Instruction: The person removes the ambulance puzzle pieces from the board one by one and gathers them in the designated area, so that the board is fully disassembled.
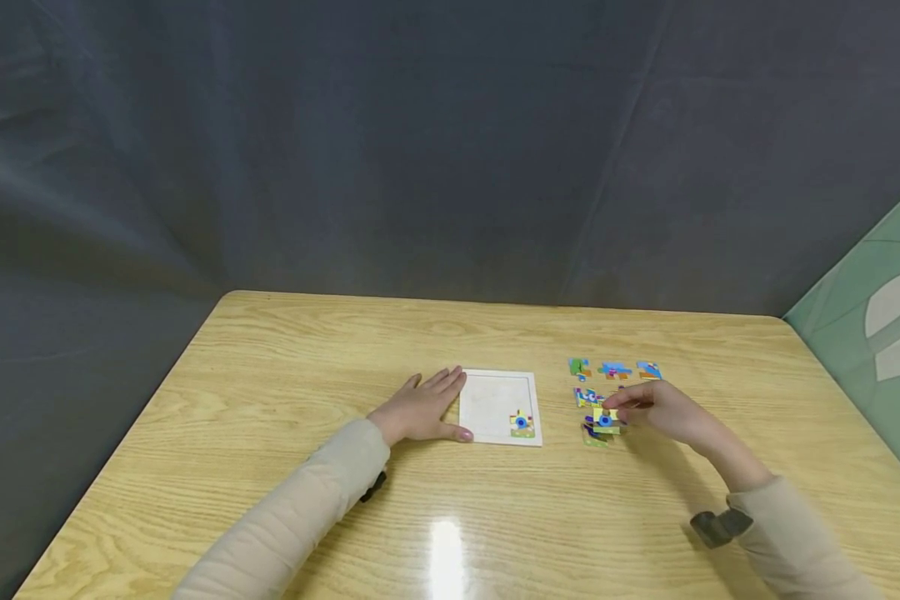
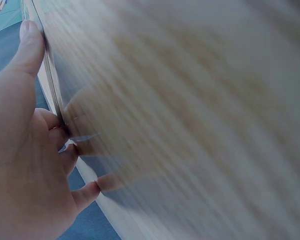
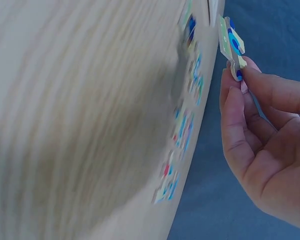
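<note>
A white square puzzle tray (image 1: 495, 400) lies on the table, with one jigsaw piece (image 1: 522, 423) in its near right corner. My left hand (image 1: 423, 408) rests along the tray's left edge, fingers straight and spread, thumb at the near corner. Between thumb and fingertips my right hand (image 1: 660, 410) pinches another jigsaw piece (image 3: 233, 47), yellow and green with a blue round. In the right wrist view that piece is up off the table. Beneath it in the head view, other pieces are partly hidden.
Several loose pieces lie right of the tray, among them a green and blue piece (image 1: 578, 367), a blue and pink one (image 1: 615, 369) and a blue and orange one (image 1: 648, 369). The wooden table (image 1: 330, 358) ends at a dark curtain (image 1: 420, 167).
</note>
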A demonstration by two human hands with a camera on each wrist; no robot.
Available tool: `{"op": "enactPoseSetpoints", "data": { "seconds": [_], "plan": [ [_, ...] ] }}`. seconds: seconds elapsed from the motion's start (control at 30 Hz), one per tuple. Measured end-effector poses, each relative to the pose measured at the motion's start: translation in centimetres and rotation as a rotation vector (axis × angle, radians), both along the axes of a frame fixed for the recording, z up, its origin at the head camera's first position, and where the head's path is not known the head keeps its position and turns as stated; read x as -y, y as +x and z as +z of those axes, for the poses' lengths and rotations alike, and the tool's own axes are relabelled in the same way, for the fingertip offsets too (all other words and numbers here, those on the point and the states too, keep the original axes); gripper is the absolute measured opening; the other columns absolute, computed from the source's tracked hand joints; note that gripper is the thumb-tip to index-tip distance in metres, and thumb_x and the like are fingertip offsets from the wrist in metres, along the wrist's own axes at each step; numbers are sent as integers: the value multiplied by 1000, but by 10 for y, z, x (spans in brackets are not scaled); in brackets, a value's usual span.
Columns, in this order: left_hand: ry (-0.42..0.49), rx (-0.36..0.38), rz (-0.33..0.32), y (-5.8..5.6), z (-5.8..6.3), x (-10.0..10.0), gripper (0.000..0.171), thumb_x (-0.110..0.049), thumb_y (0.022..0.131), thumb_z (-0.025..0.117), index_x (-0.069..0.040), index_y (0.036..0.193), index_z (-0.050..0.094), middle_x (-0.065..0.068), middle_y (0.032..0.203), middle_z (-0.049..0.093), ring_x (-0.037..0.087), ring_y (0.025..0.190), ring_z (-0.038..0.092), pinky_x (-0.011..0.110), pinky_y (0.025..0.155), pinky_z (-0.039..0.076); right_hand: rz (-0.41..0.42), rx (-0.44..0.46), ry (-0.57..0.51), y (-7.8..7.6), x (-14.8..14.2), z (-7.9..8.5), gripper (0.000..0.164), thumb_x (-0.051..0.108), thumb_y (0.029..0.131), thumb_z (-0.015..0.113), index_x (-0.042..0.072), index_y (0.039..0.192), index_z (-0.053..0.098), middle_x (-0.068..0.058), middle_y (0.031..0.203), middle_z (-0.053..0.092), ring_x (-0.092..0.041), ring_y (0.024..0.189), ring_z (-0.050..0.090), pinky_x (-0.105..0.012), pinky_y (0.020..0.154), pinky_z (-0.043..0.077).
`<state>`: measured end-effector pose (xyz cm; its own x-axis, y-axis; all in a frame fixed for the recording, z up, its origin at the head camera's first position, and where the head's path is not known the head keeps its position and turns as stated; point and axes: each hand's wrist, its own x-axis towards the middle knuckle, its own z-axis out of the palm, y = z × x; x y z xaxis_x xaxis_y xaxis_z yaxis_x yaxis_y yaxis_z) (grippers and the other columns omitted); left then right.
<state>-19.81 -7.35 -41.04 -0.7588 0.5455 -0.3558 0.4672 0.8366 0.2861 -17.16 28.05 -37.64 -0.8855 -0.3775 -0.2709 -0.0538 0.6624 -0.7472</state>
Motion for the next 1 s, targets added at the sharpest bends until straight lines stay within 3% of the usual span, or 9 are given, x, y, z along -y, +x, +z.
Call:
{"op": "enactPoseSetpoints", "data": {
  "seconds": [0.47, 1.0],
  "plan": [
    [-22, -6, 1, -1, -3, -1, 95, -66, 87, 48, -16, 155, 5, -2, 163, 0, 17, 151, 4, 50, 123, 8, -31, 47, 46, 4, -27, -9, 27, 1, 95, 52, -14, 116, 60, -26, 115, 64, 9, 86, 57, -24, 78, 55],
    [-11, 5, 3, 0, 1, 0, 95, -65, 87, 50, -16, 155, 5, -2, 163, 0, 17, 151, 4, 50, 123, 7, -18, 104, -18, 3, -39, -18, 29, 2, 94, 53, -18, 114, 58, -35, 123, 57, 18, 88, 53, -24, 81, 57]
  ]
}}
